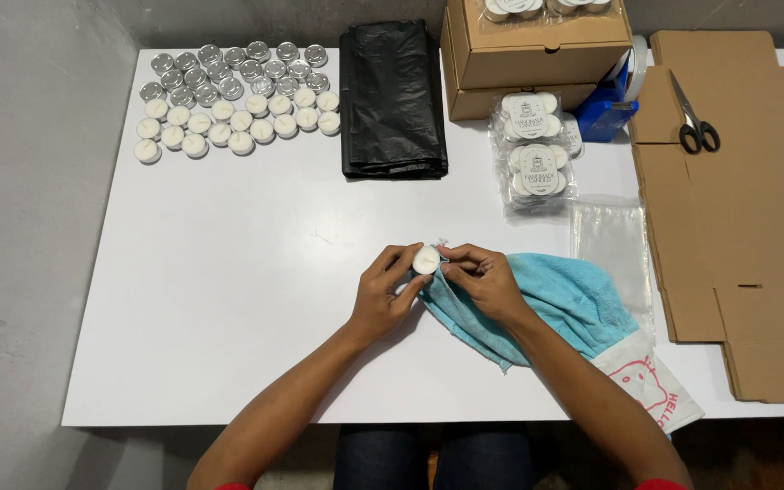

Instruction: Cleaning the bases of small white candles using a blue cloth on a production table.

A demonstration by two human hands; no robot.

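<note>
Over the white tabletop (pixel 229 299), both hands pinch one tealight (pixel 426 260): left hand (pixel 383 295) fingers curled round its rim, right hand (pixel 487 281) pressing a blue towel (pixel 573 299) against it. Probably light, thin cup, soft wax, so hold the rim gently.

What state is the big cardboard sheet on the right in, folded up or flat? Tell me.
Flat. The cardboard sheet lies unfolded on the table, flaps spread, with scissors resting on top.

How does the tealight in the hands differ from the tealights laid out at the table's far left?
The held tealight is single, pinched between the left hand and right hand against the blue towel. The grouped tealights lie in rows on the white table, untouched. Both are small, round and white.
</note>
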